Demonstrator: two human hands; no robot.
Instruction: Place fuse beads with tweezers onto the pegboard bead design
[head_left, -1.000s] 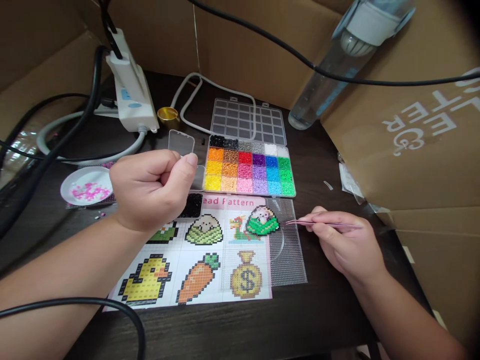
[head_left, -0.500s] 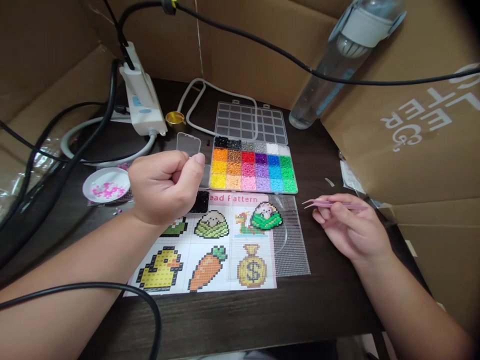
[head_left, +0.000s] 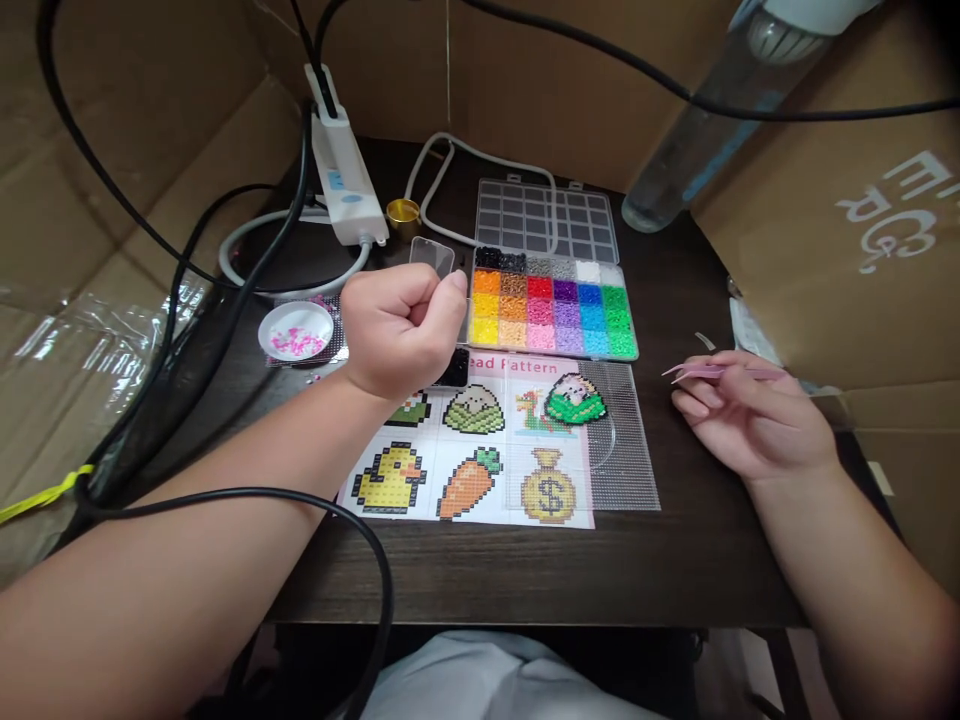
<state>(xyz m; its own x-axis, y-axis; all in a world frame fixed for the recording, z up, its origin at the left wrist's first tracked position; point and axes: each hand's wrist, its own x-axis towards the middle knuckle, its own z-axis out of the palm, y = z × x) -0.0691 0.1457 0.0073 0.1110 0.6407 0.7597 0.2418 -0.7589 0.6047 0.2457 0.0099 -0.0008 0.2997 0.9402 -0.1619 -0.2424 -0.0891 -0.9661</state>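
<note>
My left hand (head_left: pixel 405 325) is closed in a fist above the left part of the bead pattern sheet (head_left: pixel 469 505). Whatever its fingers may hold is hidden. Pink tweezers (head_left: pixel 724 372) lie between the fingers of my right hand (head_left: pixel 757 415), tips pointing left and slightly apart. On the clear pegboard (head_left: pixel 634 460), over the sheet's right side, sits a green and white bead figure (head_left: pixel 575 400) with a dark outline. Behind the sheet stands an open bead box (head_left: pixel 553 310) with colours sorted into compartments. A small box of black beads (head_left: pixel 454 368) is partly covered by my left hand.
A white dish (head_left: pixel 296 332) of pink and white beads stands at left. Farther back are a power strip (head_left: pixel 349 190), a gold cup (head_left: pixel 403 216) and a clear bottle (head_left: pixel 697 150). A black cable (head_left: pixel 300 492) crosses my left forearm. Cardboard walls (head_left: pixel 540 110) surround the desk.
The view has shifted, so the desk items appear farther right and higher, and my lap shows at the bottom. My left fist and the tweezers in my right hand keep the same grip.
</note>
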